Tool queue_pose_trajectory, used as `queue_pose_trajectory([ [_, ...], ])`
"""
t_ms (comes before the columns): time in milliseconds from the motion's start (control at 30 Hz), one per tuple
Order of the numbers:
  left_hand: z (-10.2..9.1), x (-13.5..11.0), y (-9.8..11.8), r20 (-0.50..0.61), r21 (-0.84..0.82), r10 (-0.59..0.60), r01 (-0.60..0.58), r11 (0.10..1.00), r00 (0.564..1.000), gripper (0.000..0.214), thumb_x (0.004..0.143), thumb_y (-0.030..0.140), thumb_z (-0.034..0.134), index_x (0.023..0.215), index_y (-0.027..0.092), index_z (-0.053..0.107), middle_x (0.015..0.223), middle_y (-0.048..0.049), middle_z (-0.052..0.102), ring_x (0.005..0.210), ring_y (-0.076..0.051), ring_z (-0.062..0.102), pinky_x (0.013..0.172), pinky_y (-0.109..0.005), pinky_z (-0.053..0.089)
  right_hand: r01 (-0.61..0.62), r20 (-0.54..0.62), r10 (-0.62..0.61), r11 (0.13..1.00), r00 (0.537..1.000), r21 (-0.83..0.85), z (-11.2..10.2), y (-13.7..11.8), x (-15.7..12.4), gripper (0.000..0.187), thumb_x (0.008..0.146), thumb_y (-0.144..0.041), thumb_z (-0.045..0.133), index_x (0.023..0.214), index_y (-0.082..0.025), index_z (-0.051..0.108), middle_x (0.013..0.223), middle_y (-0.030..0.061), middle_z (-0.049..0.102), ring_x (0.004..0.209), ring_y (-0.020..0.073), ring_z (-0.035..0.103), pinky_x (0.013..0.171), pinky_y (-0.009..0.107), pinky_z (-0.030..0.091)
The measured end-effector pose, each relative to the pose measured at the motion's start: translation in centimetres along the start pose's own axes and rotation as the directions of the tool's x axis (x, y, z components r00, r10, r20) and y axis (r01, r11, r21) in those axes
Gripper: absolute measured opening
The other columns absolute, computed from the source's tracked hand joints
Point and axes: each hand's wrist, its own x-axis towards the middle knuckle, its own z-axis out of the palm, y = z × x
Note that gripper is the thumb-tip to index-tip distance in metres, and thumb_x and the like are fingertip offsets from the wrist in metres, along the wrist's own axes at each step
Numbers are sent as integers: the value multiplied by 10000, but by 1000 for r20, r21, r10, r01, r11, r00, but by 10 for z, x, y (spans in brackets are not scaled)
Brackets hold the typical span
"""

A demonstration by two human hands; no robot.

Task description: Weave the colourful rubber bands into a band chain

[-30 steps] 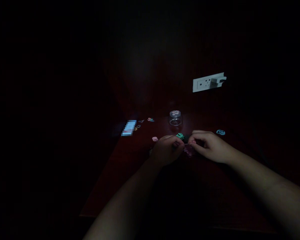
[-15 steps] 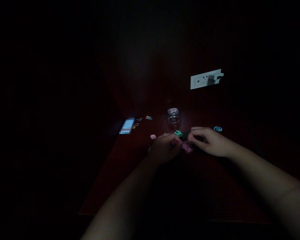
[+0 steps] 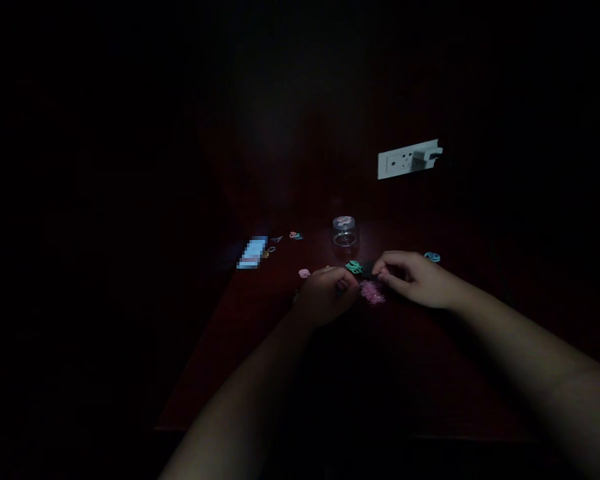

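Observation:
The scene is very dark. My left hand [image 3: 326, 295] and my right hand [image 3: 414, 279] rest close together on a dark red table [image 3: 260, 360], both with fingers curled in a pinch. Between them lies a small pink cluster of tiny loops [image 3: 371, 291], just below the right fingertips. What each pinch holds is too small and dim to name. A green loop bunch [image 3: 354, 267] lies just behind the hands.
A small clear jar [image 3: 344, 231] stands behind the hands. Loose coloured loops lie about: pink [image 3: 305, 273], blue [image 3: 432, 257], mixed [image 3: 295, 235]. A blurred bright rectangle [image 3: 253, 253] lies at the left. A white wall socket with a plug [image 3: 409, 159] sits at the back right.
The hands have drawn slightly apart, and the pink cluster now shows uncovered on the table between them. The view has shifted a little.

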Motion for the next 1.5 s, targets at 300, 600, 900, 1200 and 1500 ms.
queue_pose_trajectory([
  [300, 2, 3, 2, -4, 29, -14, 14, 999, 1000, 123, 850, 244, 599, 745, 187, 629, 695, 12, 655, 650, -121, 577, 680, -260, 436, 53, 36, -55, 997, 998, 63, 6, -10, 1, 175, 864, -310, 566, 794, -180, 660, 742, 30, 613, 619, 142, 541, 567, 271, 403],
  [600, 0, 2, 1, -9, 19, 4, -4, 1000, 1000, 118, 841, 223, 598, 732, 182, 619, 684, 13, 653, 641, -116, 570, 668, -255, 430, 57, 38, -58, 998, 998, 35, 5, -5, 1, 164, 861, -286, 556, 767, -181, 638, 746, 29, 616, 636, 145, 542, 577, 275, 401],
  [900, 2, 1, 0, -40, -17, 8, -9, 1000, 999, 179, 811, 324, 689, 931, 193, 664, 832, -14, 683, 736, -139, 608, 679, -260, 459, 63, 53, -63, 998, 997, 18, 5, -7, 1, 148, 857, -273, 559, 771, -181, 638, 732, 20, 595, 629, 142, 531, 571, 269, 394],
  [1200, 4, 3, 0, 6, 15, 53, -53, 999, 999, 88, 854, 237, 605, 791, 193, 648, 730, 5, 663, 679, -123, 593, 687, -262, 450, 77, 80, -78, 997, 994, 22, 5, -13, 1, 187, 880, -293, 543, 770, -178, 642, 721, 21, 594, 624, 140, 520, 567, 268, 394],
  [1500, 3, 2, 2, -11, 50, 28, -28, 998, 1000, 98, 849, 243, 604, 770, 195, 634, 719, 13, 658, 681, -123, 586, 705, -268, 440, 71, 59, -72, 997, 996, 11, 3, -7, 0, 211, 892, -327, 543, 769, -184, 637, 731, 18, 584, 632, 142, 529, 573, 274, 397],
])
